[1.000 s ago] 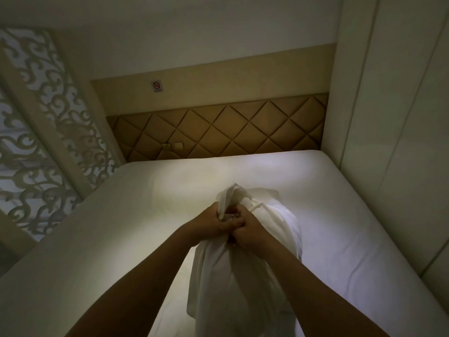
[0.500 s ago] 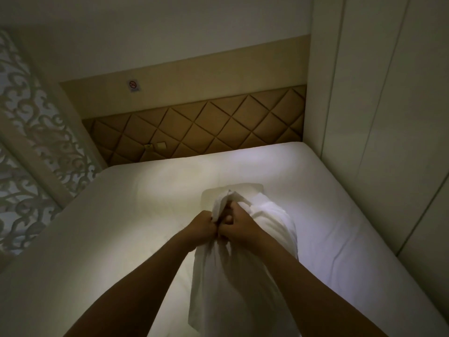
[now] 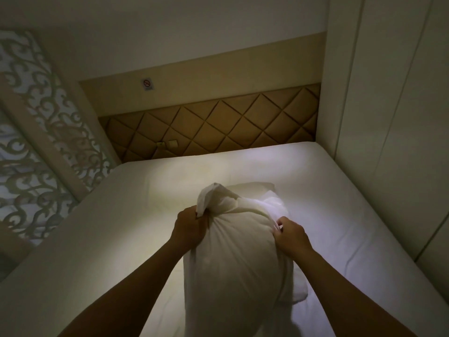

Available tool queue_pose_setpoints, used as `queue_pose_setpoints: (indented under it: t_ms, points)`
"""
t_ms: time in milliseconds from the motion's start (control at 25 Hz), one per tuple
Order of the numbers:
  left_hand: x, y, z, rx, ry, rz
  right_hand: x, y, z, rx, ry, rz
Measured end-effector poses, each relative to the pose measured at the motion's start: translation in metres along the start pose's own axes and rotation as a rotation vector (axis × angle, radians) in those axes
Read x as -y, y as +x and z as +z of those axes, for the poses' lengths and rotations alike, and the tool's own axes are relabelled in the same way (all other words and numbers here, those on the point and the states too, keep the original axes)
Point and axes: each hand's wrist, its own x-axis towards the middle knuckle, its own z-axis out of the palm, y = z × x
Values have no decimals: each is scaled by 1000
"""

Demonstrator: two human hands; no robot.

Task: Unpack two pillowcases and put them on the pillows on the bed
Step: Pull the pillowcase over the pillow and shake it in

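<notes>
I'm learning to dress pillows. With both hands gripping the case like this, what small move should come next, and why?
Probably a short upward tug and shake. The left hand grips bunched fabric at the top, the right hand pinches the other side, and the pillowcase bulges full below while slack cloth sticks up, so the pillow inside likely needs settling deeper.

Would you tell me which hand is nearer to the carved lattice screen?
Left. The left hand grips the pillowcase on the side facing the lattice screen; the right hand grips its opposite side, farther from it.
</notes>
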Motion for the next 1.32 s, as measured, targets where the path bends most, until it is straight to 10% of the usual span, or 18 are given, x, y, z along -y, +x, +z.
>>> queue_pose_setpoints:
  t_ms: [360,720,1320]
  points:
    - [10,-21,-33,-340,-102,-22,86,-15,-1,-127,-185,-346]
    - [-4,-6,-55,-539,-281,9,142,-23,-21,-631,-374,-674]
    - [-9,14,-6,-422,-309,-403,28,-53,45,-127,-97,5]
